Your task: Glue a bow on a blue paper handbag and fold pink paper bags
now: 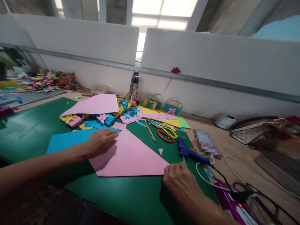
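Observation:
A large pink craft sheet [131, 156] lies at an angle on the green mat [122, 197], over part of a blue sheet [70, 140]. My left hand [100, 142] rests on the pink sheet's upper left part, fingers stretched out and flat. At its right corner, my right hand [178, 178] has curled fingers pinching the sheet; the thumb is hidden. Just beyond my right hand lies a blue glue gun [187, 151]. A small pink triangle [160, 151] sits between the sheet and the glue gun.
Scissors with red and yellow handles [167, 134] and a craft knife [150, 131] lie behind the sheet. Small decorated bags [172, 107] stand by the wall. Another pink sheet [93, 104] covers cut pieces. Cables [225, 175] and a magenta power strip [231, 200] are at right.

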{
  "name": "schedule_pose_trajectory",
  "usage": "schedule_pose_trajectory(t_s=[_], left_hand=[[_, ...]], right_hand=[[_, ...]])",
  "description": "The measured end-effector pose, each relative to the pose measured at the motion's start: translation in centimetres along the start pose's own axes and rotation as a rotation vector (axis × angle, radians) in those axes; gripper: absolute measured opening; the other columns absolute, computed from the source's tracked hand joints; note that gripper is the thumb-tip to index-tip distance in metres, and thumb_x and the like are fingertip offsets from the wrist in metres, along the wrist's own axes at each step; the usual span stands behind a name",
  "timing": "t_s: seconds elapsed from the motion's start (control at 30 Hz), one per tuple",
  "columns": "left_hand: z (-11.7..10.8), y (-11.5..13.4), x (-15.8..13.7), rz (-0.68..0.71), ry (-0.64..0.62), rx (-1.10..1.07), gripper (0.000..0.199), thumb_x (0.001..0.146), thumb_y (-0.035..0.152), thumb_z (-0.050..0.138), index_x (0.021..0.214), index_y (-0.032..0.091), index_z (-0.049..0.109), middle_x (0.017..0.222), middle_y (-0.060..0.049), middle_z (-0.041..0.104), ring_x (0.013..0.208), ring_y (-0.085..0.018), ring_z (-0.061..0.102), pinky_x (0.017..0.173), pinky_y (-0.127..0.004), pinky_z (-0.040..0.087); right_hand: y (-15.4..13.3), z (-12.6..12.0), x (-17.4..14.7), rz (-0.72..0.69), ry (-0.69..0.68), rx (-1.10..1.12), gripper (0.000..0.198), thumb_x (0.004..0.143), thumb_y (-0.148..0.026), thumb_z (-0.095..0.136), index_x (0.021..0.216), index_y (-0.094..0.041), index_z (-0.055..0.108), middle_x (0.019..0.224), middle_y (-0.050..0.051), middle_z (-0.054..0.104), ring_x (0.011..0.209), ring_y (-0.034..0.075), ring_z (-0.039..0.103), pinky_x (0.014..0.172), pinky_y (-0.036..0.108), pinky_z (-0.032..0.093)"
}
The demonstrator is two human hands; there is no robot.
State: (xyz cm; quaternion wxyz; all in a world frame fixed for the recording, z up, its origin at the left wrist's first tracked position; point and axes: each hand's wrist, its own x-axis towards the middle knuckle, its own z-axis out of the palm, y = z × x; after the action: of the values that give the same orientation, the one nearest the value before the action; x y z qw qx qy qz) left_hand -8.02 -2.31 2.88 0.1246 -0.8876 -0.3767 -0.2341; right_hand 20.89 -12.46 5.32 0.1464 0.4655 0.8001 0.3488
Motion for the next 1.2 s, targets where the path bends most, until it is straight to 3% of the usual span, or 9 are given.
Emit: schedule_pose_trajectory(t_s=[0.13, 0.3, 0.47, 0.57, 0.67, 0.77, 0.97, 1.1, 1.2], left_hand=[[0.6, -4.7, 4.2, -0.236, -0.059, 0.171, 0.031, 0.088, 0.008, 0.036, 0.109, 0.009, 0.059, 0.114, -0.018, 0.061, 0.104, -0.026, 0.058, 0.087, -0.039, 0.048], [1.1, -8.9, 5.6, -0.472, -0.15, 0.291, 0.034, 0.085, 0.004, 0.036, 0.113, 0.005, 0.056, 0.126, -0.026, 0.051, 0.116, -0.037, 0.048, 0.086, -0.053, 0.043], [2.2, -10.8, 5.2, -0.58, -0.214, 0.242, 0.022, 0.088, 0.009, 0.043, 0.099, 0.005, 0.062, 0.105, -0.021, 0.062, 0.103, -0.03, 0.057, 0.085, -0.046, 0.044], [2.4, -11.8, 5.2, -0.625, -0.19, 0.156, 0.017, 0.089, 0.02, 0.051, 0.094, 0.008, 0.063, 0.097, -0.013, 0.065, 0.095, -0.025, 0.06, 0.083, -0.041, 0.046], [1.9, -12.8, 5.3, -0.675, -0.098, 0.036, 0.022, 0.088, 0.02, 0.047, 0.087, 0.008, 0.065, 0.09, -0.018, 0.067, 0.091, -0.029, 0.062, 0.076, -0.037, 0.046], [1.3, -13.3, 5.6, -0.724, 0.02, -0.14, 0.03, 0.087, 0.027, 0.042, 0.081, 0.01, 0.066, 0.082, -0.015, 0.068, 0.082, -0.027, 0.064, 0.071, -0.033, 0.046], [1.4, -12.6, 5.7, -0.791, 0.151, -0.587, 0.041, 0.078, 0.046, 0.044, 0.081, 0.011, 0.064, 0.068, -0.005, 0.066, 0.053, -0.014, 0.057, 0.049, -0.022, 0.043], [1.4, -12.2, 5.7, -0.817, 0.151, -0.758, 0.033, 0.07, 0.044, 0.052, 0.067, 0.012, 0.061, 0.055, -0.001, 0.059, 0.046, -0.01, 0.05, 0.043, -0.019, 0.038], [1.4, -12.3, 5.8, -0.858, 0.104, -0.833, 0.024, 0.065, 0.035, 0.054, 0.063, 0.012, 0.062, 0.047, 0.001, 0.055, 0.039, -0.008, 0.044, 0.038, -0.018, 0.033]], right_hand=[[1.4, -1.9, 4.7, -0.113, -0.045, 0.118, 0.019, 0.066, 0.003, 0.056, 0.076, -0.01, 0.065, 0.063, 0.011, 0.064, 0.056, 0.022, 0.059, 0.054, 0.032, 0.035], [1.5, -2.6, 11.2, -0.17, -0.151, 0.275, 0.017, 0.067, 0.002, 0.056, 0.077, -0.011, 0.062, 0.07, 0.012, 0.066, 0.068, 0.025, 0.064, 0.062, 0.033, 0.038], [1.5, -1.6, 15.9, -0.196, -0.161, 0.393, 0.016, 0.067, -0.001, 0.061, 0.078, -0.012, 0.064, 0.074, 0.011, 0.069, 0.074, 0.024, 0.066, 0.069, 0.033, 0.041], [1.8, -0.9, 18.5, -0.143, -0.163, 0.492, 0.013, 0.073, -0.004, 0.059, 0.08, -0.011, 0.066, 0.079, 0.014, 0.071, 0.078, 0.025, 0.067, 0.069, 0.032, 0.042], [2.2, -0.5, 20.5, -0.058, -0.146, 0.633, 0.013, 0.081, -0.013, 0.055, 0.081, -0.011, 0.068, 0.082, 0.017, 0.071, 0.081, 0.025, 0.066, 0.068, 0.031, 0.042], [2.7, 0.0, 22.0, -0.006, -0.13, 0.839, 0.017, 0.083, -0.021, 0.055, 0.078, -0.013, 0.069, 0.078, 0.011, 0.071, 0.078, 0.021, 0.065, 0.065, 0.027, 0.041], [2.4, 1.8, 25.4, 0.075, -0.152, 1.341, 0.025, 0.087, -0.019, 0.047, 0.07, -0.013, 0.064, 0.066, 0.0, 0.065, 0.068, 0.012, 0.062, 0.061, 0.021, 0.045], [1.5, 2.4, 28.1, 0.19, -0.229, 1.57, 0.021, 0.092, -0.03, 0.05, 0.095, -0.012, 0.061, 0.088, 0.003, 0.064, 0.074, 0.013, 0.062, 0.067, 0.029, 0.052], [1.2, 2.4, 29.6, 0.246, -0.295, 1.683, 0.029, 0.09, -0.035, 0.054, 0.11, -0.015, 0.057, 0.105, 0.006, 0.061, 0.086, 0.016, 0.061, 0.073, 0.035, 0.053]])
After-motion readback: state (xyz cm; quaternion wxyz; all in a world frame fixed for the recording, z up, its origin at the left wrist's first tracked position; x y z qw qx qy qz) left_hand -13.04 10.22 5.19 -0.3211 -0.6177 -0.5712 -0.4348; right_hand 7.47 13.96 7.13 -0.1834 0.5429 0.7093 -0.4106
